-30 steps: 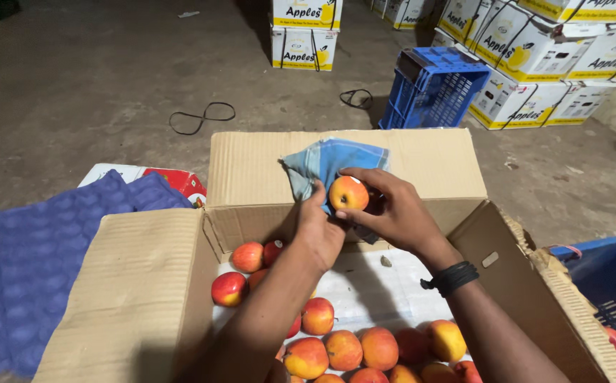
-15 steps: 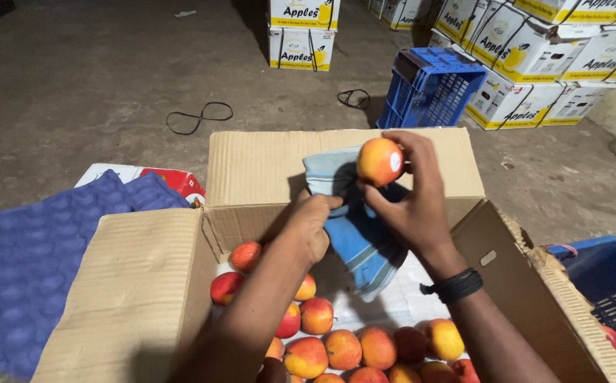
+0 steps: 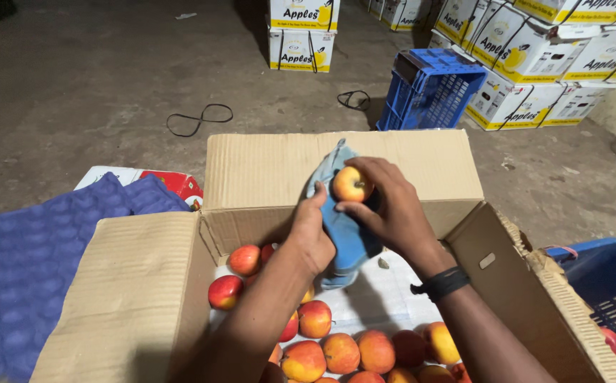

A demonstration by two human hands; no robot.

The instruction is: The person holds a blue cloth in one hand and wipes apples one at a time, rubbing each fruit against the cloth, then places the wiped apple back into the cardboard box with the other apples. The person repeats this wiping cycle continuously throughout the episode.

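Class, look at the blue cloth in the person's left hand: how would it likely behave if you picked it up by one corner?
The blue cloth would probably hang limp: it already drapes and folds below the left hand. It looks thin, so likely light. It seems to bunch easily against the apple in the right hand.

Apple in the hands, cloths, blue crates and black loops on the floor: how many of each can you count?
apple held in the right hand: 1
blue cloth held in the left hand: 1
blue crates: 2
black strap loops: 2
Total: 6
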